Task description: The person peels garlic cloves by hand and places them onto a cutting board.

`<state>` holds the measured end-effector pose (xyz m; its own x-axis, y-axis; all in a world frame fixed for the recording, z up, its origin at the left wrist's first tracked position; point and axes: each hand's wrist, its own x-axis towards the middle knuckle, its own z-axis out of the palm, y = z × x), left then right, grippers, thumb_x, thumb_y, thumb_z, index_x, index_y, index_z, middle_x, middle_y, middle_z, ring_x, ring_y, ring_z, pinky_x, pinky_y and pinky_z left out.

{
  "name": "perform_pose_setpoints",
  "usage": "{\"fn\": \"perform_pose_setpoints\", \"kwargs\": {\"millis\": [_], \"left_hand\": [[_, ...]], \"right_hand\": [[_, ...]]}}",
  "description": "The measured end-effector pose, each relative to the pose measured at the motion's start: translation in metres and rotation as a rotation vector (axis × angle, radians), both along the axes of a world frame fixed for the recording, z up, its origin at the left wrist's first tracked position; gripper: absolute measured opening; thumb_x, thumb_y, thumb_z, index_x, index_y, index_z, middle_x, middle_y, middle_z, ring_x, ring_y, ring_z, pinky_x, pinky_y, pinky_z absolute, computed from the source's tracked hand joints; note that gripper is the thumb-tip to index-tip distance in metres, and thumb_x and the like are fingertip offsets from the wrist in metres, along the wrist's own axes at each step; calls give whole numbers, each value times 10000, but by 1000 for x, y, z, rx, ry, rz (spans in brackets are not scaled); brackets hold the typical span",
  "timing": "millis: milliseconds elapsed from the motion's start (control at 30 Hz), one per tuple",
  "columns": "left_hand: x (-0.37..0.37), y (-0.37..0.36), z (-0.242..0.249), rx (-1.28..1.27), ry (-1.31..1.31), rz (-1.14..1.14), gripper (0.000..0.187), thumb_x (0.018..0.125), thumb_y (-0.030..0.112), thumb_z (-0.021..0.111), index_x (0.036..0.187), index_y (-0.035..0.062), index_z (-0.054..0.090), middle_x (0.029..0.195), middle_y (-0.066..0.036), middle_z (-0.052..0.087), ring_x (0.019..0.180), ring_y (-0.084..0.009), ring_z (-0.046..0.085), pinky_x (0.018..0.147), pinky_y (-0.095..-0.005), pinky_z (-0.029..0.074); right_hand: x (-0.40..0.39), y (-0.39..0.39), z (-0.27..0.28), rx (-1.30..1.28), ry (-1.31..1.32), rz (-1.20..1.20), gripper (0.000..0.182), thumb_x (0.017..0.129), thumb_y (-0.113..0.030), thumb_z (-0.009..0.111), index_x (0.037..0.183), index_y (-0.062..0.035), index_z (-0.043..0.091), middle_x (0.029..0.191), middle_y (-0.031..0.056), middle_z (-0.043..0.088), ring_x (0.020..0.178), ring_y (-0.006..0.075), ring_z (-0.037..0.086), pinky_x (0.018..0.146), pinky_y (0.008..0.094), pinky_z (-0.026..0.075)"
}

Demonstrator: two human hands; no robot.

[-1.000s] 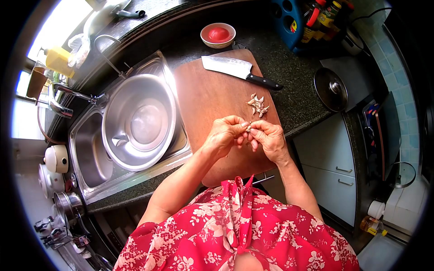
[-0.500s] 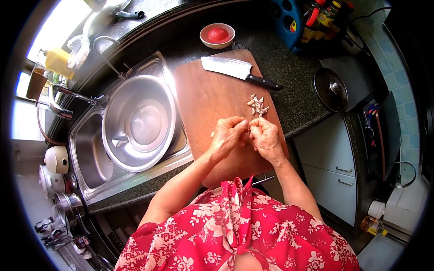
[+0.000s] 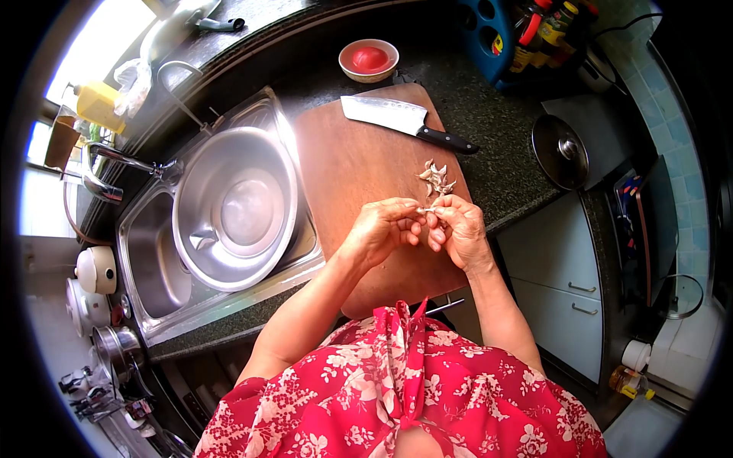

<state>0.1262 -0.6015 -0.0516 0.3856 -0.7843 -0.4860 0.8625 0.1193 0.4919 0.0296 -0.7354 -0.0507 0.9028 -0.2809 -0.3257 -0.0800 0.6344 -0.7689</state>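
Note:
Between my fingertips, over the wooden cutting board [image 3: 332, 160], is a small pale garlic clove [image 3: 426, 210]. My left hand [image 3: 384, 227] pinches one end of it, and my right hand [image 3: 460, 227] pinches the other. Just beyond my fingers lies a small pile of unpeeled garlic cloves [image 3: 436, 178] on the board. Farther up, a cleaver [image 3: 385, 112] rests flat, its black handle reaching past the board's right edge.
Left of the board, a large metal basin [image 3: 286, 191] sits over the sink [image 3: 156, 286]. A bowl [image 3: 369, 73] holding something red stands behind the board. To the right are a dark pan lid [image 3: 561, 153] and a blue rack [image 3: 489, 57] with bottles.
Both hands have turned and opened out slightly, so the clove now shows between the fingertips. The right hand has shifted a little right. The cleaver and the pile stay put.

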Motion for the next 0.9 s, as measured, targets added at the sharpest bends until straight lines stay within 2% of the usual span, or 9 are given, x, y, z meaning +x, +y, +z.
{"fn": "perform_pose_setpoints", "kwargs": {"millis": [167,233,267,333,433,600,700,800,900], "left_hand": [[0,0,-2,36,-61,17,164,883,68,442,970,-53,509,822,-147,601,621,-186,592,551,-255,500],[1,1,-2,66,-94,11,165,885,64,435,978,-54,502,826,-151,598,639,-192,599,561,-253,506],[3,2,-3,55,-77,1,163,887,59,428,978,-55,502,824,-151,597,653,-197,603,568,-251,509],[5,2,-3,44,-61,-8,162,888,54,422,977,-55,501,821,-152,596,666,-202,607,574,-250,512],[5,2,-1,42,-59,-25,149,878,55,452,959,-56,509,829,-150,597,673,-198,610,588,-253,516],[0,1,-3,176,-267,-39,102,789,4,585,880,-29,553,793,-114,604,684,-173,608,588,-245,508],[-3,-4,-3,232,-331,-21,120,759,-16,613,870,-18,566,770,-97,607,675,-165,604,571,-241,499],[-4,-5,-2,211,-276,39,106,755,-8,622,849,-12,574,769,-87,609,629,-156,590,544,-242,487],[-1,-5,-3,209,-229,6,97,749,1,633,832,-4,583,725,-70,603,576,-142,567,512,-231,462]], "right_hand": [[2,1,-6,-83,-1,-25,77,833,-22,480,838,5,552,677,50,547,466,70,465,398,191,401],[2,2,-8,-237,-20,-46,97,834,-24,488,865,15,571,682,36,559,477,60,464,418,177,386],[2,2,-9,-236,-19,-45,97,834,-24,488,865,15,571,682,36,559,477,60,464,418,177,386],[2,0,-10,-476,-2,33,103,837,-42,501,874,8,583,664,13,559,485,47,463,429,173,374],[2,-1,-8,-584,48,103,83,835,-52,517,858,-5,581,639,-7,554,482,36,463,421,177,368],[4,4,-3,-637,96,104,62,830,-62,533,815,-15,570,617,-18,536,469,29,454,406,176,360],[3,6,-2,-633,110,92,62,828,-62,536,792,-18,558,605,-19,523,464,27,450,400,176,354],[2,9,0,-595,100,57,62,828,-60,535,784,-20,548,596,-18,512,459,26,444,396,176,348],[1,12,0,-579,75,23,61,829,-58,533,781,-20,540,592,-16,504,455,26,436,393,176,342]]}}
